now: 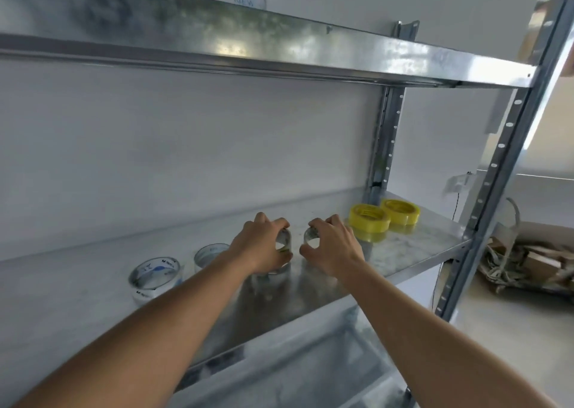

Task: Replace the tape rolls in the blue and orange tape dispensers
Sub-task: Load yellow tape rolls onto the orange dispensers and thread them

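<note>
Both forearms reach up from the bottom edge to a metal shelf (pixel 403 246), each hand lifting a clear tape roll.

Left hand (pixel 264 246), at about 11 o'clock from the frame's centre-bottom, curls fingers over and thumb under a clear tape roll (pixel 284 243), tilted on edge so its open core faces back toward the camera. Right hand (pixel 332 249), just beside it at 3 o'clock, pinches a second clear roll (pixel 311 238) the same way, core toward the viewer; whether the two rolls touch cannot be told. Both look glassy with a thin printed inner ring. At 9 o'clock from the left hand, two more clear rolls lie flat: a printed roll (pixel 154 275) and a plainer roll (pixel 208 253). At 2 o'clock from the right hand lie two yellow rolls (pixel 369 218), flat, side by side.
</note>
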